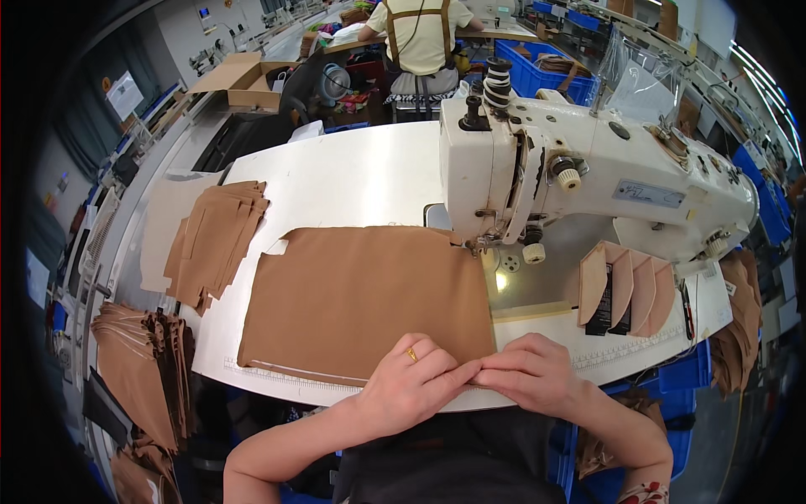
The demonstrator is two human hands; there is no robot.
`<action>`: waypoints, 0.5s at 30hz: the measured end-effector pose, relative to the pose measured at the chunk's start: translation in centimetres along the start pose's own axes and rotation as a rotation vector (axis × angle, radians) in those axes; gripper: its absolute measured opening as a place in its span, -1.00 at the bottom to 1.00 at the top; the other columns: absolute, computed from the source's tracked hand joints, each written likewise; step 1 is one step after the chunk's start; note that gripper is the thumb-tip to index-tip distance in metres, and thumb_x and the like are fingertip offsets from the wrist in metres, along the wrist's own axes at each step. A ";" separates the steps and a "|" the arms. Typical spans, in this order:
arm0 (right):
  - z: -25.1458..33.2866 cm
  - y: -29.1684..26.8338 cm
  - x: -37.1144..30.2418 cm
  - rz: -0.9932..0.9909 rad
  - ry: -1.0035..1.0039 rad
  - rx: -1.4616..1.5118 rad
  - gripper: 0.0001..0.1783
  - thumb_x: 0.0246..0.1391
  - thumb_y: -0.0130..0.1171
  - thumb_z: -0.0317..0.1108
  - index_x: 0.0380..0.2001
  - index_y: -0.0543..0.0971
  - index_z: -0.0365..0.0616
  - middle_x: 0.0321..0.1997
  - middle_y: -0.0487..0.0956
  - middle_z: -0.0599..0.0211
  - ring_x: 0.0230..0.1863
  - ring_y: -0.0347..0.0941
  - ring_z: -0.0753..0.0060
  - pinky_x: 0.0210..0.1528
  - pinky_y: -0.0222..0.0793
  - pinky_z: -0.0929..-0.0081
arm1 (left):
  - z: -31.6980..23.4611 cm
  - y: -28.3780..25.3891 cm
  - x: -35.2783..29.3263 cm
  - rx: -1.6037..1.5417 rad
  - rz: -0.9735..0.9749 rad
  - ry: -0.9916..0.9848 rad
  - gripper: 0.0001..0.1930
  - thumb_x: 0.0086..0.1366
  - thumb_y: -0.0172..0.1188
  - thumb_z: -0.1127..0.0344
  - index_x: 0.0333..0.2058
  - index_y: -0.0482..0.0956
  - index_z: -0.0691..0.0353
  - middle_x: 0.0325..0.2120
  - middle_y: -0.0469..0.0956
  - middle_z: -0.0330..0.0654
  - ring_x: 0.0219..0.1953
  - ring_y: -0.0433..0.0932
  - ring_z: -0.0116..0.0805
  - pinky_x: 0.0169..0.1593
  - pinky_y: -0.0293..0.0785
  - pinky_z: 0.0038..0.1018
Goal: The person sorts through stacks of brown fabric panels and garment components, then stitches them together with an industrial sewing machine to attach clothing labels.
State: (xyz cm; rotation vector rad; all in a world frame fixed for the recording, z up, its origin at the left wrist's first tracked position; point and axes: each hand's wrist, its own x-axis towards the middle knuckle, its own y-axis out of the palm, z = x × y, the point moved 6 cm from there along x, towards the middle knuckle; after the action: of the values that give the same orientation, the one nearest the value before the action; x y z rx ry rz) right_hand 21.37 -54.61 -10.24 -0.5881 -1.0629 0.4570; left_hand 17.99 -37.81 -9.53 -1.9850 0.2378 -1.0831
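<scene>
A large brown panel of leather-like material [361,294] lies flat on the white sewing table [361,168]. Its far right corner reaches to the needle area of a white industrial sewing machine [546,160]. At the panel's near right corner my left hand [411,382], a gold ring on one finger, is closed in a pinch. My right hand [533,378] meets it there, thumb and fingers pressed together. The fingertips of both hands touch and seem to grip the panel's edge; the exact bit between them is hidden.
Notched brown pieces [220,239] are stacked at the left, above hanging brown panels [138,361]. A divided wooden holder [630,290] stands right of the machine bed. A measuring tape [294,374] runs along the near edge. Beyond the table sits another person [417,42].
</scene>
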 end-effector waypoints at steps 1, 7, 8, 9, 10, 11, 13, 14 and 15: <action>0.0 0.1 -0.1 0.049 -0.053 -0.030 -0.71 -0.08 0.40 -0.42 -0.21 0.69 0.05 -0.16 0.64 0.56 -0.24 0.51 0.41 -0.24 0.50 0.51 | 0.1 0.1 0.1 -0.048 0.021 -0.020 -0.57 0.00 0.48 0.40 -0.08 0.68 0.20 -0.45 0.44 -0.33 -0.37 0.44 -0.35 -0.19 0.39 -0.37; -2.4 -0.1 1.0 0.134 0.035 0.070 -0.71 0.02 0.32 -0.44 -0.13 0.65 -0.01 -0.12 0.66 0.49 -0.20 0.54 0.37 -0.17 0.51 0.45 | 0.3 1.4 -1.0 0.013 0.115 0.021 -0.68 0.06 0.41 0.40 -0.15 0.72 0.16 -0.50 0.33 -0.35 -0.41 0.39 -0.38 -0.21 0.37 -0.43; -3.7 -0.6 1.7 0.076 0.131 0.067 -0.71 0.05 0.30 -0.46 -0.11 0.64 -0.04 -0.09 0.66 0.46 -0.19 0.54 0.33 -0.13 0.50 0.42 | 0.2 1.2 -0.9 0.013 0.112 0.020 -0.68 0.06 0.41 0.40 -0.15 0.72 0.16 -0.50 0.33 -0.35 -0.41 0.39 -0.38 -0.21 0.37 -0.43; -4.8 -0.4 2.0 0.127 0.196 -0.090 -0.69 0.01 0.25 -0.51 -0.11 0.63 -0.08 0.01 0.63 0.42 -0.11 0.52 0.27 -0.04 0.46 0.33 | -0.1 1.1 -0.7 0.047 0.163 0.024 -0.69 0.05 0.38 0.40 -0.16 0.72 0.17 -0.46 0.38 -0.33 -0.36 0.44 -0.36 -0.17 0.41 -0.42; -5.4 -0.1 2.3 0.132 0.192 -0.092 -0.69 0.01 0.25 -0.51 -0.11 0.63 -0.08 0.01 0.63 0.42 -0.11 0.52 0.27 -0.04 0.46 0.33 | -0.2 1.1 -0.5 0.082 0.210 0.028 -0.70 0.04 0.36 0.41 -0.17 0.72 0.18 -0.42 0.44 -0.31 -0.32 0.48 -0.35 -0.14 0.44 -0.40; -6.0 0.4 2.6 0.154 0.159 -0.180 -0.66 -0.02 0.25 -0.52 -0.11 0.63 -0.08 0.05 0.62 0.43 -0.08 0.50 0.27 -0.02 0.45 0.32 | -0.1 1.2 -0.3 0.083 0.204 0.025 -0.70 0.04 0.36 0.41 -0.17 0.72 0.18 -0.42 0.44 -0.31 -0.32 0.48 -0.35 -0.14 0.44 -0.40; -6.6 1.0 2.9 0.183 0.117 -0.266 -0.64 -0.06 0.25 -0.52 -0.11 0.64 -0.08 0.08 0.60 0.44 -0.05 0.48 0.26 -0.01 0.43 0.31 | 0.0 1.1 0.1 -0.005 0.128 0.022 -0.68 0.02 0.33 0.41 -0.17 0.71 0.22 -0.23 0.57 -0.22 -0.10 0.59 -0.24 0.03 0.52 -0.31; -6.7 1.1 2.7 0.187 0.099 -0.273 -0.61 -0.09 0.25 -0.53 -0.11 0.64 -0.07 0.09 0.60 0.45 -0.04 0.48 0.27 -0.01 0.42 0.32 | 0.3 1.2 0.0 -0.002 0.120 0.014 -0.68 0.02 0.33 0.41 -0.17 0.71 0.22 -0.23 0.57 -0.22 -0.10 0.59 -0.24 0.03 0.52 -0.31; -6.7 1.3 2.6 0.190 0.080 -0.281 -0.59 -0.12 0.25 -0.54 -0.10 0.65 -0.07 0.10 0.60 0.46 -0.03 0.48 0.28 -0.02 0.42 0.32 | 0.6 1.5 -0.2 -0.014 0.151 0.017 -0.69 0.03 0.32 0.42 -0.18 0.71 0.23 -0.14 0.59 -0.17 -0.01 0.58 -0.19 0.10 0.52 -0.27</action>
State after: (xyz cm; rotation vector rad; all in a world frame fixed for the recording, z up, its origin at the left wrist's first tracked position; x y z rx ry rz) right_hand 28.48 -53.57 -11.72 -0.9548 -1.0052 0.4485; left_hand 18.64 -38.32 -10.87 -1.9374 0.3982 -1.0039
